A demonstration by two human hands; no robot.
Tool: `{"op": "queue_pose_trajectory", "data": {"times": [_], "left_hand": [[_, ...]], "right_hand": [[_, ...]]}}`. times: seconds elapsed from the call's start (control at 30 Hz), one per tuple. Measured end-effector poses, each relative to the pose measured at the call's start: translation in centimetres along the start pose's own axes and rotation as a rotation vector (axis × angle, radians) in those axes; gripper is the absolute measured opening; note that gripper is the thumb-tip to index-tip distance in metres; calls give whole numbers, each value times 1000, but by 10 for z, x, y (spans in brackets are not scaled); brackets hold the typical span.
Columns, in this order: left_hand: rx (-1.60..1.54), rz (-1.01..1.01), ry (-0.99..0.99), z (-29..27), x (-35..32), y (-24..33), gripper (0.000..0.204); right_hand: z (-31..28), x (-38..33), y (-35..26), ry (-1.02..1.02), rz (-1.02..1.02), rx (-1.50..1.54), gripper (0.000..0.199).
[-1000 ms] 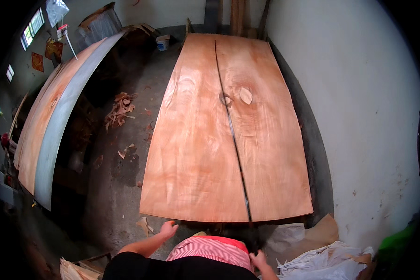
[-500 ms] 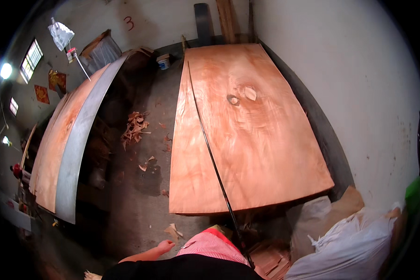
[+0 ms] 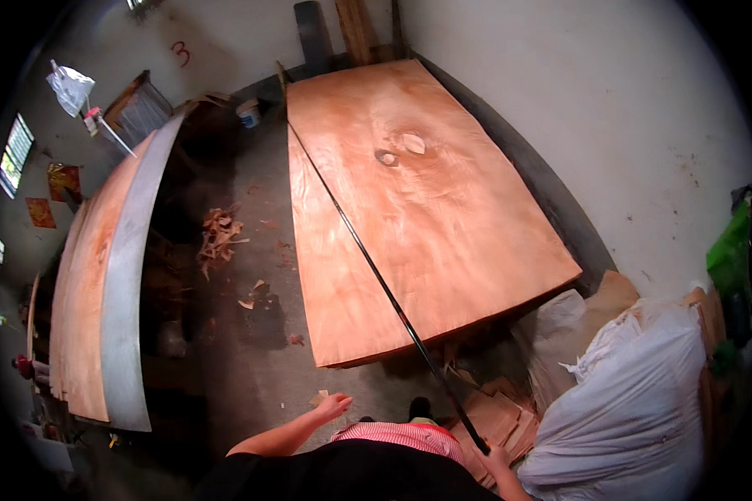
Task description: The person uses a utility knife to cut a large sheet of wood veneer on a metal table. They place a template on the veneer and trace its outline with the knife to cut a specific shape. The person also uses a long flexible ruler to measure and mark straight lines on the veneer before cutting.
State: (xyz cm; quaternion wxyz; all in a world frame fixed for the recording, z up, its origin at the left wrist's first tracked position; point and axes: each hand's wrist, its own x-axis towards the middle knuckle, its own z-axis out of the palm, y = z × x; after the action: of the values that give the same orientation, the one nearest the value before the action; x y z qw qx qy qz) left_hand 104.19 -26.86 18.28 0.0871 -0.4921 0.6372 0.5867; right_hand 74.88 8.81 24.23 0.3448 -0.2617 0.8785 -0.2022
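Note:
In my right hand, at the lower right, is the thick end of a long, thin black pole, with the fingers closed round it. The pole tapers away from me, slanting across a large reddish-brown stack of wood veneer sheets, its thin end at the stack's far left edge. The top sheet has two knot marks, one a dark-rimmed patch and one a pale oval. My left hand hangs in front of my body, short of the stack's near left corner. Its fingers are curled in, and I see nothing held in them.
Another stack of sheets with a grey edge strip stands left across an aisle. Veneer scraps lie on the floor. White sacking and broken veneer pieces are at my right. A wall runs along the right.
My view has turned to the right, so the stack sits further left. My right hand has come into view on the pole, whose thick end lies further right. My left hand is raised slightly.

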Motion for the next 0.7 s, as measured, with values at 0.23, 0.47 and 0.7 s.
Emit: {"op": "queue_pose_trajectory", "data": {"times": [0.23, 0.47, 0.7], "left_hand": [[-902, -110, -107, 4, 113, 94, 50], [-1416, -172, 200, 17, 102, 151, 33], [-1240, -187, -451, 149, -76, 174, 36]], "right_hand": [[-77, -219, -34, -188, 359, -24, 34], [-70, -337, 12, -45, 278, -497, 54], [8, -281, 8, 345, 89, -39, 44]]}}
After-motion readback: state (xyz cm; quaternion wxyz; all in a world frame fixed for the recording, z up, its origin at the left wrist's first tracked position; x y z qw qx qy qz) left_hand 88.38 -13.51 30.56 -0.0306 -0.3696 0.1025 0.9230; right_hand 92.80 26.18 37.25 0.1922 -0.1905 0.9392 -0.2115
